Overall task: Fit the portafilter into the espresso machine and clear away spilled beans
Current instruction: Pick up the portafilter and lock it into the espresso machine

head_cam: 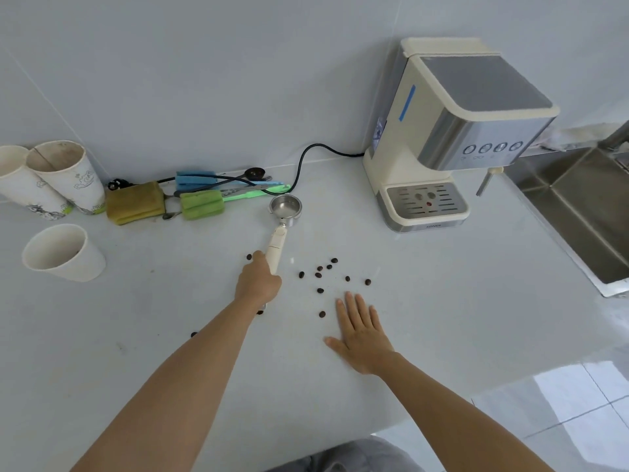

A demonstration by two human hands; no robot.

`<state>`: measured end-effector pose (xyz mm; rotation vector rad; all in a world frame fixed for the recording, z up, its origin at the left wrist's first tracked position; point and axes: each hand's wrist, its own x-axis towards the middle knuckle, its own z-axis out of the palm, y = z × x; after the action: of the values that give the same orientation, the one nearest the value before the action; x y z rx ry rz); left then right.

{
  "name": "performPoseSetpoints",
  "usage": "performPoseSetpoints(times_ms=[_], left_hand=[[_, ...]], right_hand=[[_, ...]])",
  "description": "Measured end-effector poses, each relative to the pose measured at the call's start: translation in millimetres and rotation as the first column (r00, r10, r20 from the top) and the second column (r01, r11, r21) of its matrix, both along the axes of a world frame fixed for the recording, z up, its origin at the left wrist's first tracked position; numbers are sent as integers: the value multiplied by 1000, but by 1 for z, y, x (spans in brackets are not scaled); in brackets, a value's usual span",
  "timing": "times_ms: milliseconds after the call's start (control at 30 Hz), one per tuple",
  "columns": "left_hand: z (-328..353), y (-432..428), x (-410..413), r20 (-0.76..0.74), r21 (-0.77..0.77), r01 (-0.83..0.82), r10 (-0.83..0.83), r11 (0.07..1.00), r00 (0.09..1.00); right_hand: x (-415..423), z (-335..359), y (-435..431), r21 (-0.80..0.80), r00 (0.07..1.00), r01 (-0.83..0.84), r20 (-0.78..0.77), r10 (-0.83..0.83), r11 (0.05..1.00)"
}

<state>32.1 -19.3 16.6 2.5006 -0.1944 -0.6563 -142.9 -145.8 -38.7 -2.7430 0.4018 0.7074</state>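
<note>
A portafilter (285, 206) with a steel basket and a cream handle lies on the white counter (170, 301), its basket pointing away from me. My left hand (258, 282) is closed around the near end of that handle. The cream and steel espresso machine (452, 131) stands at the back right, its drip tray facing me. Several dark coffee beans (320, 274) are scattered on the counter between the handle and my right hand (361, 333). That hand rests flat, palm down, fingers apart, just near a bean (322, 314). More beans lie by my left wrist.
Three white paper cups (64, 252) stand at the left. Sponges (135, 202), brushes and a black power cord (303, 161) lie along the back wall. A steel sink (585, 212) sits to the right of the machine. The counter's front edge runs at lower right, above a tiled floor.
</note>
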Motion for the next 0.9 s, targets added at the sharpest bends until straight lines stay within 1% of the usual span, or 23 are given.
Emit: performPoseSetpoints(times_ms=[100, 167, 300, 367, 500, 567, 633, 667, 733, 833, 900], left_hand=[[12, -1, 5, 33, 11, 112, -112, 994, 993], [19, -5, 7, 48, 25, 167, -168, 986, 985], [30, -22, 4, 88, 43, 249, -252, 967, 964], [35, -33, -1, 90, 52, 274, -278, 960, 956], [42, -60, -10, 95, 55, 341, -344, 939, 934], [45, -79, -15, 105, 52, 355, -359, 933, 928], [48, -98, -20, 103, 61, 365, -369, 929, 924], [49, -109, -23, 100, 64, 371, -376, 927, 921], [50, -128, -28, 98, 69, 381, -386, 922, 917], [51, -156, -34, 92, 95, 375, -383, 922, 919], [54, -172, -39, 63, 91, 366, -372, 926, 926]], right_hand=[[1, 8, -1, 78, 999, 46, -10, -46, 996], [3, 19, -5, 152, 994, 98, 22, -103, 983], [12, 59, -27, 175, 950, 169, 233, -208, 970], [20, 88, -49, 150, 906, 179, 361, -223, 972], [37, 150, -107, 62, 766, 229, 604, -219, 971], [44, 175, -140, -28, 703, 273, 688, -180, 961], [50, 196, -175, -93, 656, 322, 740, -151, 942], [53, 206, -193, -107, 649, 334, 747, -146, 937], [58, 220, -227, -147, 670, 325, 733, -118, 934], [65, 231, -273, -213, 732, 256, 680, -45, 943], [70, 234, -295, -238, 788, 171, 615, 12, 956]])
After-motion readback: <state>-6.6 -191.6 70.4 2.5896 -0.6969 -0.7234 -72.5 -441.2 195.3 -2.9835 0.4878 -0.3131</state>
